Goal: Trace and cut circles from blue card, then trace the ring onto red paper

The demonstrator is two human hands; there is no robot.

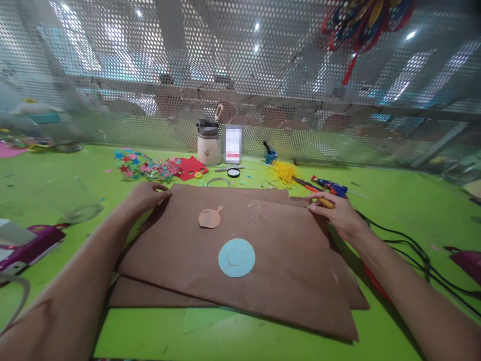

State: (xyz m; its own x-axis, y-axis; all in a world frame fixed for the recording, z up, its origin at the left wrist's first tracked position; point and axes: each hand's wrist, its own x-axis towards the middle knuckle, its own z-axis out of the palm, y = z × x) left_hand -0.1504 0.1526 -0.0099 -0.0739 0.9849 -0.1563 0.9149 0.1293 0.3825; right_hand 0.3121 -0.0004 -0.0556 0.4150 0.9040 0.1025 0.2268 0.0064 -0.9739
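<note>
A large brown paper sheet [285, 260] lies at a slant over another brown paper piece [161, 296] on the green table. My left hand [152, 196] grips its far left corner, fingers curled over the edge. At the far right corner, my right hand [336, 213] pinches the edge between thumb and fingers. A yellowish-brown object [326, 202] shows between those fingers; whether it is held I cannot tell. On the sheet are a pale blue paper disc [236, 257] with drawn lines and a small tan paper cutout [209, 218], round with a stem-like tip.
Star confetti [135, 163], red paper [192, 168], a lidded jar [209, 145] and yellow shredded paper [284, 172] line the back. A blue glue gun [330, 186] lies beyond my right hand; black cables [409, 240] run right. A purple device [32, 245] sits left.
</note>
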